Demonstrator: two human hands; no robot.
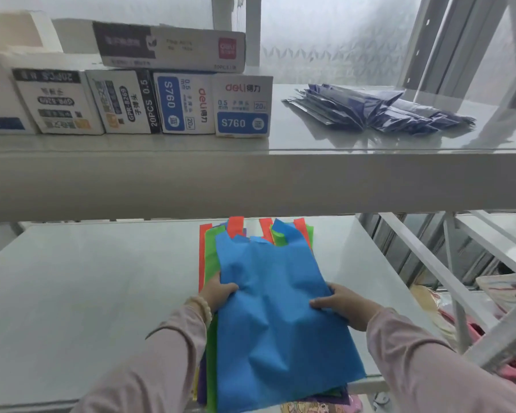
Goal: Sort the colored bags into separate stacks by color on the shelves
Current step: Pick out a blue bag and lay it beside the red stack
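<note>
Gripping the blue bag (276, 317), creased matte fabric, vest-cut: left hand (218, 292) and right hand (344, 307) curl over its side edges. It tops the mixed stack (210, 257) on the smooth grey shelf (102, 278) beneath my hands.

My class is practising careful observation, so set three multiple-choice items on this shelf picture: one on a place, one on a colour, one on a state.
1. Where do the navy packets lie? A the lower shelf; B the upper shelf, right of the deli refill boxes; C the floor.
2. What colour is the top bag of the mixed pile? A green; B orange; C blue.
3. How is the top bag held? A left hand and right hand both grip its sides; B one hand only; C untouched.
Key: 1 B, they lie beside the boxes; 2 C, blue lies uppermost; 3 A, a thumb presses each side.
</note>
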